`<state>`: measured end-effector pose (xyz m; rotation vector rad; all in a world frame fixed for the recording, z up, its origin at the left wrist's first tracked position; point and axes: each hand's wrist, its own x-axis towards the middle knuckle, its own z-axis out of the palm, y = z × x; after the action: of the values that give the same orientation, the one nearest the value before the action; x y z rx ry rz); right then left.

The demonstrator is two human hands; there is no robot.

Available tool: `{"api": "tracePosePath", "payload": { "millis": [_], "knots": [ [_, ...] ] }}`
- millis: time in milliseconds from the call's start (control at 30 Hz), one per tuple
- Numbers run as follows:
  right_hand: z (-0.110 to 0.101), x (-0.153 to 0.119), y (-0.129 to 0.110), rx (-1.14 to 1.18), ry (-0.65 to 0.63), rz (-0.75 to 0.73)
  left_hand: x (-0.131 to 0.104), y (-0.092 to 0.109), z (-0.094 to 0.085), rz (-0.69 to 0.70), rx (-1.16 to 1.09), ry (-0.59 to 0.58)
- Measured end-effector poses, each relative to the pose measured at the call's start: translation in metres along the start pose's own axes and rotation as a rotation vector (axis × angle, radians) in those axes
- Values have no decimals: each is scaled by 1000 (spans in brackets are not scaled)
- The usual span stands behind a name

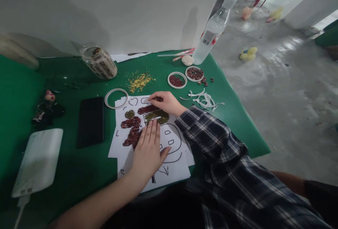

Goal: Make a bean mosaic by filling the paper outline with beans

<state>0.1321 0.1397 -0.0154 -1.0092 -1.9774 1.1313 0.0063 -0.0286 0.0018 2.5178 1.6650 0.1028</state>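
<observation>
Here's the paper (175, 175), right under the fingers, red beans (130, 122) and green beans (164, 116) filling its outlines! The left hand (148, 151) lies flat, fingers straight, gripping nothing, covering some drawing; light pressure should spare the beans. The right hand (170, 104) bends into a near-pinch; anything between its fingertips, can't tell. White strips (207, 102) lie right of those fingers, the bottle (208, 42) well beyond.

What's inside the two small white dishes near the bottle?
The left dish holds small dark red beans; the right, larger mottled ones. Their bottoms are mostly covered.
</observation>
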Motion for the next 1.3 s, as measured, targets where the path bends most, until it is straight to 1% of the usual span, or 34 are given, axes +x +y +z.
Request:
{"api": "tracePosePath", "payload": {
  "millis": [300, 500, 633, 767, 867, 933, 1000, 1067, 1100, 1200, 1300],
  "knots": [
    [1, 0, -3, -8, -6, 26, 0, 1, 1, -10, 12, 17],
    [1, 0, -5, -31, 4, 35, 0, 0, 1, 11, 6, 20],
    [1, 0, -6, -4, 5, 47, 0, 0, 2, 10, -6, 50],
    [1, -1, -10, 54, 40, 65, -1, -1, 3, 20, -29, 76],
    [-1, -1, -16, 134, 98, 100, -1, -2, 3, 31, -35, 101],
    [-6, 2, -18, 115, 142, 93, -2, -2, 3, 37, -29, 127],
    [-13, 9, -18, 22, 169, 89, -3, -2, 2, 47, -28, 158],
    [-22, 20, -16, -108, 164, 152, -4, -1, 2, 67, -31, 186],
    [-26, 28, -13, -175, 147, 213, -4, -1, 2, 77, -34, 197],
    [-37, 56, -5, -272, 115, 305, -5, -2, 1, 98, -40, 210],
    [-41, 86, 1, -349, 102, 333, -5, -3, 0, 119, -44, 204]
  ]
}}
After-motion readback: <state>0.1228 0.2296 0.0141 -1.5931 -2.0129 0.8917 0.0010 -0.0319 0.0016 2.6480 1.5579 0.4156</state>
